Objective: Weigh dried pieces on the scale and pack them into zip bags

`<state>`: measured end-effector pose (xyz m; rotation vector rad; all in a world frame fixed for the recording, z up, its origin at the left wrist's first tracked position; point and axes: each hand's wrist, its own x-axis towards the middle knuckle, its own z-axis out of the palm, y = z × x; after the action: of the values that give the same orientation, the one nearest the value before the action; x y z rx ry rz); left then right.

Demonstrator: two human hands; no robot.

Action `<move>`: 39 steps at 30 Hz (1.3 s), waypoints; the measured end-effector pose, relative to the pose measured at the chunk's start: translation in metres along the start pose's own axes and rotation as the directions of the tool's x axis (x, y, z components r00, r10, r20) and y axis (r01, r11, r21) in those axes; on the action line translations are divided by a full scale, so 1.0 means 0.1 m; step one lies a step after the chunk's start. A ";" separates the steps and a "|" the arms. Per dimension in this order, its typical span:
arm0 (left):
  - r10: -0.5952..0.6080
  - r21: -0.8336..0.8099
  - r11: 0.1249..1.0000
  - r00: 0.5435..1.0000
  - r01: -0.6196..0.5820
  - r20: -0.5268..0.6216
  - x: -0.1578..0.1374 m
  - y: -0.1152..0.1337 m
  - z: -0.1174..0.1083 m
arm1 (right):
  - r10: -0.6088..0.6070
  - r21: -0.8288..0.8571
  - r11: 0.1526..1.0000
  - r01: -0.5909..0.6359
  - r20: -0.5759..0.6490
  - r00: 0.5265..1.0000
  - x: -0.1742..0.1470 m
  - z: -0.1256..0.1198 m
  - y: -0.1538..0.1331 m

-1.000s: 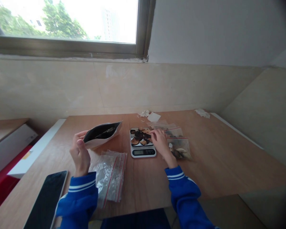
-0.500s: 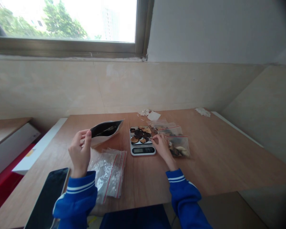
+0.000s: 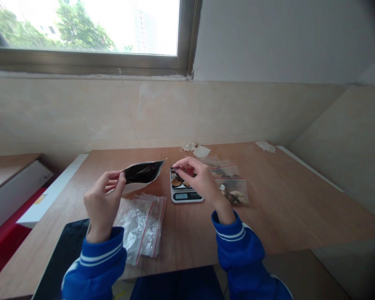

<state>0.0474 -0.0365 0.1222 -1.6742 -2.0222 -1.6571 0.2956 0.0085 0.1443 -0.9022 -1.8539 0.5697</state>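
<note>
My left hand (image 3: 104,202) is closed on the near-left edge of a pouch (image 3: 140,187), white outside and dark inside. Its mouth gapes, and some dark pieces show within. Over a small white digital scale (image 3: 187,200), my right hand (image 3: 196,177) pinches a dark dried slice (image 3: 175,168) between thumb and fingertips. Brown and dark dried slices (image 3: 176,182) lie on the scale's plate, partly hidden by that hand. The digits on its display are too small to read.
Clear zip bags (image 3: 136,225) with red seals lie below the pouch. Filled zip bags (image 3: 237,192) sit right of the scale. White scraps (image 3: 189,147) and a paper piece (image 3: 201,151) lie near the wall. A dark tablet-like slab (image 3: 62,254) rests at the left front.
My right hand has moved left and up across the scale, from its right side to its far-left corner. My left hand has shifted the pouch slightly right and its mouth is wider.
</note>
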 end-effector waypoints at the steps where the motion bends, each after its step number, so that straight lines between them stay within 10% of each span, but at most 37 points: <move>1: -0.002 -0.013 1.000 1.000 0.002 -0.005 0.00 0.01 0.00 | -0.042 0.006 0.999 0.042 0.003 0.999 0.07 0.04 -0.06; 9: -0.060 -0.062 0.996 0.998 0.063 0.036 0.04 0.09 0.01 | -0.194 -0.082 0.977 0.199 0.068 0.979 0.32 0.24 -0.17; 16: -0.135 -0.024 0.990 0.991 0.136 0.017 0.20 0.04 0.07 | 0.056 -0.018 0.998 -0.060 -0.173 0.983 -0.05 0.00 0.22; 25: -0.104 -0.095 0.988 0.980 0.121 0.170 0.17 0.01 0.07 | 0.251 0.016 0.968 -0.251 -0.100 0.963 -0.49 -0.01 0.62; 34: -0.003 -0.180 0.982 0.957 0.058 0.289 -0.30 0.09 -0.15 | -0.219 -0.070 0.971 0.227 0.111 0.970 -0.57 0.30 -0.29; 39: -0.027 -0.128 0.990 0.979 0.053 0.202 -0.48 0.11 -0.14 | -0.129 -0.372 0.889 0.268 0.359 0.924 -0.57 0.55 -0.37</move>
<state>0.0682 -0.0810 0.1069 -1.9293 -2.0855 -1.7357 0.2483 -0.0593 0.1149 -0.9083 -2.3981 0.1977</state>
